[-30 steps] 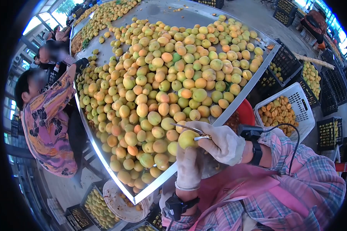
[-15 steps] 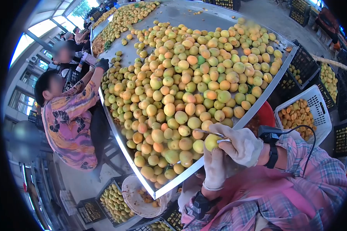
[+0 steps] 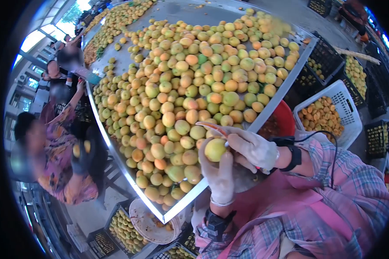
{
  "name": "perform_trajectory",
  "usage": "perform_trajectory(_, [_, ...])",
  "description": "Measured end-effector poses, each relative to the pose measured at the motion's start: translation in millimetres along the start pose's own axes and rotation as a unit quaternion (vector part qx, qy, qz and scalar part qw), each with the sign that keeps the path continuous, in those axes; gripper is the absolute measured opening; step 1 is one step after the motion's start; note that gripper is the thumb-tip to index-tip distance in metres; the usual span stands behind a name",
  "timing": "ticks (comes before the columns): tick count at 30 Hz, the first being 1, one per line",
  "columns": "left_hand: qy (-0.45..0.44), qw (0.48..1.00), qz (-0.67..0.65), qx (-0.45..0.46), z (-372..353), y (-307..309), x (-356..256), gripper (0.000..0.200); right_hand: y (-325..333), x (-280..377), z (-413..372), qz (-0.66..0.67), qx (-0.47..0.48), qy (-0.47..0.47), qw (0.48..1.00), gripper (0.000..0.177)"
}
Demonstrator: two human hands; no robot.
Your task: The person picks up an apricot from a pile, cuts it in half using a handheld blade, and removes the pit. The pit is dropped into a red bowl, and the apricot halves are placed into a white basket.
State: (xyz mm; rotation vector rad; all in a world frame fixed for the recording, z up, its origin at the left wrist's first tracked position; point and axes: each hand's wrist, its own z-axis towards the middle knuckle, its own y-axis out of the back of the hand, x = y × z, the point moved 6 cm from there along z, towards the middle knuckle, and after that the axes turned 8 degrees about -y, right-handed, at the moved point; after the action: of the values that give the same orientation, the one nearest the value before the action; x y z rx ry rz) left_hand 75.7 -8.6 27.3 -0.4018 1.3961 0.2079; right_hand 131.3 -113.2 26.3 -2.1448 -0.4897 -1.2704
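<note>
My left hand (image 3: 221, 178), in a white glove, grips a yellow-green apricot (image 3: 215, 150) between thumb and fingers, just off the near edge of the sorting table (image 3: 183, 197). Beside it, my right hand (image 3: 257, 150), also gloved, is closed around a narrow-bladed metal tool (image 3: 211, 127). One slim blade, orange-tinted, sticks out above the apricot; a second metal part is close to the fruit's right side. My fingers hide most of the tool, so its exact kind cannot be told. A large heap of apricots (image 3: 190, 103) covers the table before both hands.
Right of the table are a red tub (image 3: 286, 118), a white crate (image 3: 351, 113) of split apricots and black crates (image 3: 325, 54). A white bucket (image 3: 142, 224) stands below the table corner near a crate of apricots (image 3: 126, 228). Another person (image 3: 60, 159) sits at the left edge.
My hands have moved left with the apricot and tool, and the left fingers now wrap the fruit more upright. The view has shifted. The person at left has drawn one hand back from the table.
</note>
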Motion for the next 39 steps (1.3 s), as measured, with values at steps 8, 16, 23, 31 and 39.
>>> perform_trajectory(8, [0.020,0.999,-0.025,-0.008,6.2,8.3,6.3,0.051,-11.5,-4.9,-7.3,0.101,0.155,-0.221,0.958,0.068])
perform_trajectory(16, [0.073,0.950,-0.304,0.001,13.6,15.8,36.6,0.047,-1.7,23.0,-16.1,-0.234,-0.059,0.168,0.956,0.031])
perform_trajectory(23, [0.006,0.998,-0.066,-0.007,14.5,16.2,20.7,0.037,-0.4,4.6,-13.2,-0.418,-0.076,0.138,0.894,0.030])
perform_trajectory(31, [-0.085,0.996,0.004,-0.004,11.2,15.1,10.5,0.037,-6.3,9.7,-23.3,-0.455,-0.159,0.258,0.838,0.026])
perform_trajectory(39, [0.069,0.988,-0.131,0.044,5.8,13.3,7.8,0.051,-9.1,12.2,-26.4,-0.475,-0.163,0.250,0.828,0.031])
